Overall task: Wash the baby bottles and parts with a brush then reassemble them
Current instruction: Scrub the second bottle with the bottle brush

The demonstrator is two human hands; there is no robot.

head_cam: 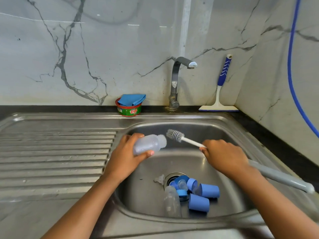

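Two clear bottles (149, 144) (171, 200) are counted. Two large blue caps (209, 190) (198, 203) are recorded; the smaller blue parts (182, 193) overlap and cannot be counted exactly. One brush (189, 141), one clear teat (159, 179), one tap (174, 83), one squeegee (223, 73) and one soap tub (129, 111) are noted.

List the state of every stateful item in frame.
Left hand, grips bottle.
Right hand, grips brush.
Bottle, uncapped, held sideways over sink.
Brush, outside bottle, bristles near its mouth.
Tap, no water running.
Blue caps, loose by the drain.
Second bottle, lying in sink.
Soap tub, open, cloth on top.
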